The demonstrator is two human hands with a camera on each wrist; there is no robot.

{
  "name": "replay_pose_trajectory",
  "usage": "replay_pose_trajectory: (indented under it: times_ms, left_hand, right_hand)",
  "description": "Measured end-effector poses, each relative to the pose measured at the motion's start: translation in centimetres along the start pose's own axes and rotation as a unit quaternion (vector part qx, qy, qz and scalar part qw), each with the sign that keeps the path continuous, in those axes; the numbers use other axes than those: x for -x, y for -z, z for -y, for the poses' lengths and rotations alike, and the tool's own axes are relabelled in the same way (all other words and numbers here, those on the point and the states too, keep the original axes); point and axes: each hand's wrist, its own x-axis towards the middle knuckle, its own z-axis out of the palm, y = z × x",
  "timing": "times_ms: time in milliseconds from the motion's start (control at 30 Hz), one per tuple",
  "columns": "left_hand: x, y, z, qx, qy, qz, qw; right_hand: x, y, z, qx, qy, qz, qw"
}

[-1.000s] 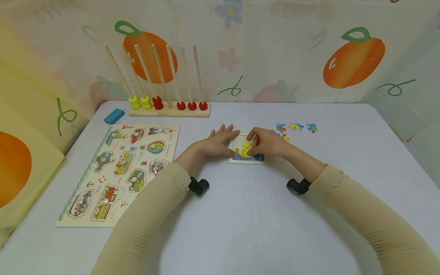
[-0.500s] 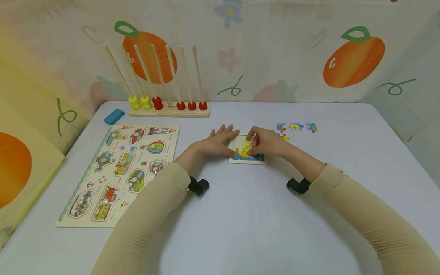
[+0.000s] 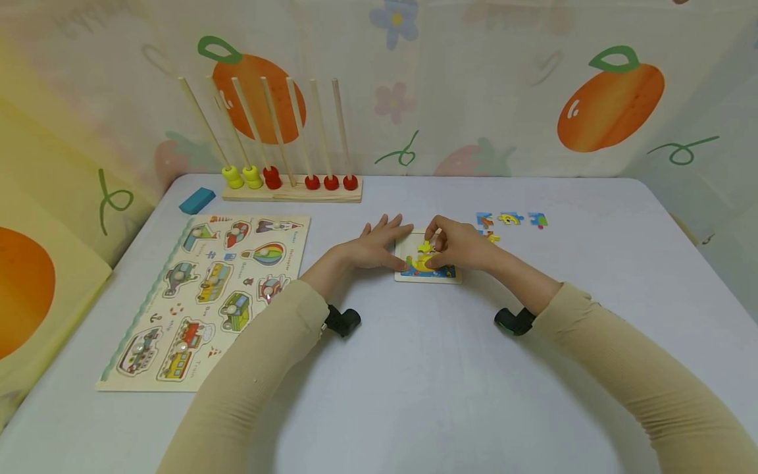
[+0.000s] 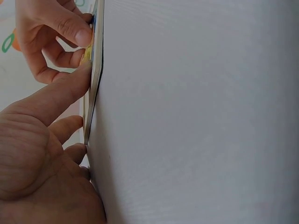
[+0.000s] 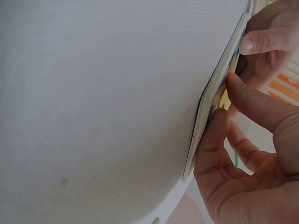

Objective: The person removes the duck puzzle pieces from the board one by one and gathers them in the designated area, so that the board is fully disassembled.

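Observation:
A small square jigsaw board lies in front of me, with blue and yellow pieces along its lower part. My left hand is spread at the board's left side, its straight thumb pressing on the picture near the edge. With curled index finger and thumb, my right hand pinches a yellow puzzle piece over the middle of the board. The right wrist view shows the yellow piece low against the board, its far part hidden by the fingers.
Several loose puzzle pieces lie behind the right hand, one partly hidden by it. To the left is a large vehicle peg puzzle, partly under the left sleeve. Behind it stand a wooden bead rack and a blue block.
The right index finger and knuckles have risen slightly, and the yellow piece has shifted a little under the fingertips. The left hand stays in place.

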Motion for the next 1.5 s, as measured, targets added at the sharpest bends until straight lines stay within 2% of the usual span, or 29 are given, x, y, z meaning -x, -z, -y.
replay_pose_trajectory:
  times_ms: [367, 667, 1067, 1500]
  left_hand:
    - [0.12, 0.01, 0.01, 0.007, 0.001, 0.001, 1.0000]
    - [0.08, -0.04, 0.07, 0.007, -0.001, -0.001, 1.0000]
    - [0.12, 0.02, -0.15, 0.007, 0.000, -0.001, 1.0000]
    - [0.13, 0.06, -0.06, 0.007, -0.002, -0.001, 1.0000]
  right_hand:
    - [-0.05, -0.10, 0.18, 0.016, 0.010, -0.010, 0.9998]
    - [0.04, -0.19, 0.29, 0.001, 0.012, -0.019, 0.9997]
    - [0.33, -0.07, 0.32, -0.008, 0.030, -0.052, 0.9982]
    - [-0.05, 0.28, 0.32, -0.016, 0.004, -0.044, 0.9989]
